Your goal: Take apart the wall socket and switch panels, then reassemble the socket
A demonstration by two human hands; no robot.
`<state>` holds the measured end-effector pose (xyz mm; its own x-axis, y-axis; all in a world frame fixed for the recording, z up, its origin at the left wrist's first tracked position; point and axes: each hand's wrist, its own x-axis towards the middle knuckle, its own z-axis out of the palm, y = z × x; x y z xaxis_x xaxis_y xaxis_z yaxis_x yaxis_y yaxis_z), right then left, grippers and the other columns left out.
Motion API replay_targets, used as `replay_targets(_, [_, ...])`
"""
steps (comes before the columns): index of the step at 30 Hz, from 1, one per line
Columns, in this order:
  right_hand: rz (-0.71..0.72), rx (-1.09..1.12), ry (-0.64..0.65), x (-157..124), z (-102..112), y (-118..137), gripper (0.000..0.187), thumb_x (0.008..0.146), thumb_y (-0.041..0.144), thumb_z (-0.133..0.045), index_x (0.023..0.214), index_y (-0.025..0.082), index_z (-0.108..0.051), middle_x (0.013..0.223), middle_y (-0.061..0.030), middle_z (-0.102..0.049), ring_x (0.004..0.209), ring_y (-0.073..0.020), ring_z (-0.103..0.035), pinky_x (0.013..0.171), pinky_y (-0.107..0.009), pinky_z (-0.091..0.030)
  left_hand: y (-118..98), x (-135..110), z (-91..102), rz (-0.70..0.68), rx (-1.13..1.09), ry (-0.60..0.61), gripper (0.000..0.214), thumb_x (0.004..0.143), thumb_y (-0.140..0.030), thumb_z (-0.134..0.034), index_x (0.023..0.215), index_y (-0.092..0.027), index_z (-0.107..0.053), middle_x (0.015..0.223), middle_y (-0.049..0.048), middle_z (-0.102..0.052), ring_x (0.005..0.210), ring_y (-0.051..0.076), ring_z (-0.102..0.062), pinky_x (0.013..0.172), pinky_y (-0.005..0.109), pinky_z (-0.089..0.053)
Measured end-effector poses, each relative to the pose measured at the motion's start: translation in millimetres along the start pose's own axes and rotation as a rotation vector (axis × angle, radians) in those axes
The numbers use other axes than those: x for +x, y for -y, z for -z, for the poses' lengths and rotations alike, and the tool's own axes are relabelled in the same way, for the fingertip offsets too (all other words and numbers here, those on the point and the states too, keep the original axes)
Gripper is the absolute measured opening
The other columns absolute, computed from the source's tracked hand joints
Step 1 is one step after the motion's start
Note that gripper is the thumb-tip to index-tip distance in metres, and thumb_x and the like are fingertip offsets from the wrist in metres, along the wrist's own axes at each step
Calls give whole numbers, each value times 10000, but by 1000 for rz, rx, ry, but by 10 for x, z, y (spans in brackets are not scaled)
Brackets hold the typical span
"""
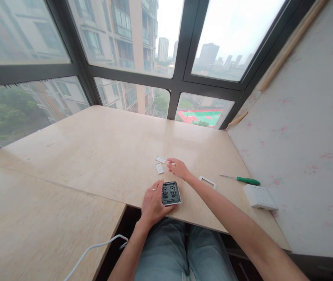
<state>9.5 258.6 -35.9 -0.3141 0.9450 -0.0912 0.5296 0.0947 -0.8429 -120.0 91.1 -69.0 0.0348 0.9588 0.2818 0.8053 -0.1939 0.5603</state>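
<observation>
- Located the two-gang wall switch body (172, 192) at lower centre of the frame, mechanism side up, near the front edge of the counter (75, 156).
- Judged the handling of small loose parts to be the step in hand; rated a flat, steady hold on the switch body as the sound basis for it.
- Recommended fingertips clear of the exposed mechanism, with pressure on the rim only.
- Recommended an edge-wise pinch for the upper rocker plate (160, 159) and the lower rocker plate (159, 168), both thin and loose at centre of frame.
- Found the left hand (153, 201) grasping the switch body, with fingers over its left side and thumb along its near edge.
- Found the right hand (178, 168) just right of the rocker plates, with fingers curled towards the thumb; could not tell whether holding a small white piece.
- Recorded the left forearm as rising from the bottom edge, and the right as reaching diagonally from lower right.
- Noted the white frame (207, 182) near the right forearm and the green-handled screwdriver (247, 181) further right, apart from both hands.
</observation>
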Motion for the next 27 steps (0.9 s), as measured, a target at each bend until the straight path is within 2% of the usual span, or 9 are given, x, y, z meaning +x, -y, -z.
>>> replay_targets(3, [24, -6, 19, -110, 117, -61, 204, 874, 269, -588, 986, 145, -705, 885, -52, -697, 658, -126, -644, 609, -239, -494, -4, 5, 0, 5, 11, 1, 994, 681, -562, -779, 1474, -171, -325, 1431, 170, -476, 1254, 364, -515, 1035, 483, -400])
replay_targets(5, [34, 5, 32, -189, 191, -119, 173, 841, 275, -614, 829, 138, -719, 713, -35, -664, 642, -143, -621, 598, -243, -474, -8, 10, 0, 7, 18, 2, 992, 682, -576, -773, 1466, -160, -331, 1427, 173, -478, 1257, 361, -511, 1036, 482, -401])
replay_targets(8, [64, 66, 42, -315, 270, -192, 175, 788, 288, -647, 713, 142, -706, 690, -37, -659, 663, -151, -605, 590, -243, -459, -12, 13, -4, 13, 31, -3, 990, 687, -575, -770, 1462, -147, -328, 1421, 177, -481, 1240, 356, -523, 1029, 485, -407])
replay_targets(10, [79, 134, 32, -413, 298, -216, 205, 771, 330, -659, 711, 139, -700, 769, -57, -684, 697, -157, -611, 588, -246, -462, -13, 14, -10, 12, 37, -12, 984, 693, -570, -768, 1462, -146, -324, 1420, 178, -481, 1247, 355, -521, 1027, 485, -411])
replay_targets(15, [69, 335, -51, -733, 319, -231, 345, 753, 448, -705, 897, 137, -666, 833, -71, -693, 751, -166, -643, 616, -256, -484, -12, 14, -25, -6, 62, -36, 973, 701, -554, -769, 1457, -135, -321, 1413, 184, -488, 1295, 356, -490, 1035, 484, -412])
replay_targets(17, [65, 407, -69, -877, 316, -256, 359, 736, 474, -735, 837, 150, -616, 893, -76, -699, 748, -156, -648, 609, -247, -479, -9, 17, -30, -10, 78, -39, 973, 700, -551, -773, 1452, -130, -323, 1410, 181, -491, 1274, 349, -509, 1024, 471, -426])
replay_targets(20, [52, 475, -64, -1058, 295, -337, 367, 723, 474, -765, 724, 154, -584, 763, -55, -689, 659, -136, -622, 586, -234, -452, 2, 18, -46, -14, 104, -56, 988, 703, -562, -772, 1458, -125, -309, 1414, 179, -487, 1245, 342, -532, 1007, 457, -444])
replay_targets(23, [33, 510, -58, -1151, 252, -442, 349, 698, 464, -793, 710, 149, -643, 611, -37, -650, 573, -130, -583, 563, -235, -427, 22, 13, -67, -22, 128, -72, 999, 713, -576, -762, 1469, -127, -288, 1418, 184, -483, 1233, 347, -540, 998, 459, -453])
replay_targets(27, [47, 532, -121, -1170, 180, -517, 380, 727, 534, -749, 758, 157, -712, 673, -47, -675, 588, -136, -589, 591, -253, -441, 38, 6, -80, -30, 140, -80, 997, 711, -570, -767, 1467, -133, -286, 1409, 183, -491, 1235, 351, -539, 1001, 463, -452])
